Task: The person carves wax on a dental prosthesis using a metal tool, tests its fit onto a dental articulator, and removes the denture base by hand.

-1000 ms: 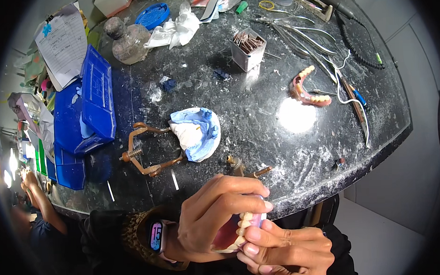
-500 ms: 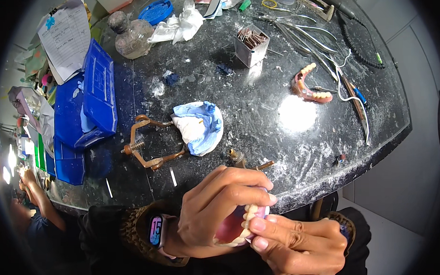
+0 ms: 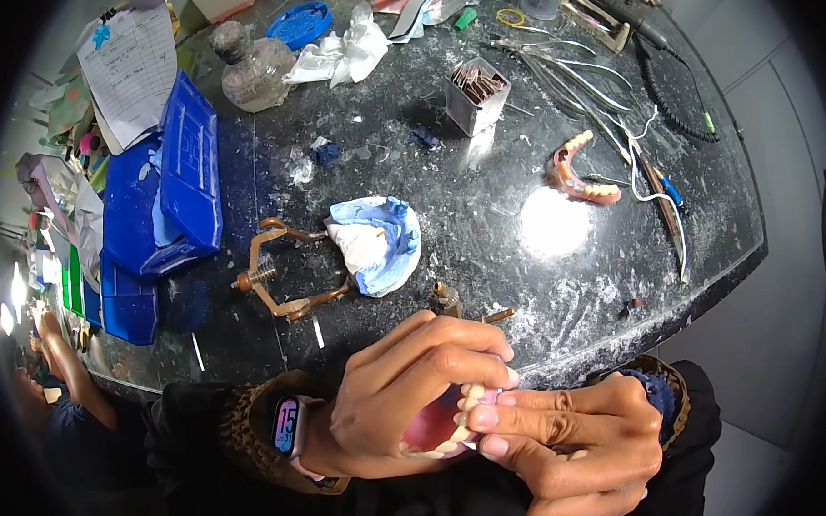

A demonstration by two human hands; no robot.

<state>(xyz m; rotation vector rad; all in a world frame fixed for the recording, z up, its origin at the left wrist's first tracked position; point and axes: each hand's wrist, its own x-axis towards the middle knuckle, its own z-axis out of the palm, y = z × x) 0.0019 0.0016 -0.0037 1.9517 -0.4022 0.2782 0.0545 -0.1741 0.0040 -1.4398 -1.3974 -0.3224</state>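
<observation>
My left hand [image 3: 404, 386] is closed around a denture [image 3: 428, 428] with a pink base and a row of cream teeth, just off the table's front edge. The thumb and fingers of my right hand [image 3: 574, 434] pinch the denture's right side at the teeth; they hide whether a small part is between them. Beyond my hands, a blue and white dental cast [image 3: 381, 245] rests on the table, attached to a brass-coloured articulator frame [image 3: 266, 272]. A second denture [image 3: 578, 175], horseshoe-shaped, lies at the right.
Blue plastic boxes [image 3: 187, 175] stand at the left beside papers [image 3: 129, 63]. A clear container [image 3: 476, 97] holds small brown pieces. Pliers [image 3: 575, 79], a cord [image 3: 653, 86] and a blue-banded tool [image 3: 665, 190] lie at the right. White dust covers the dark table [image 3: 428, 176]. Another person [image 3: 71, 379] sits far left.
My right wrist and knuckles have shifted slightly right, while its fingertips stay on the denture. My left hand keeps its hold. The view has tilted slightly.
</observation>
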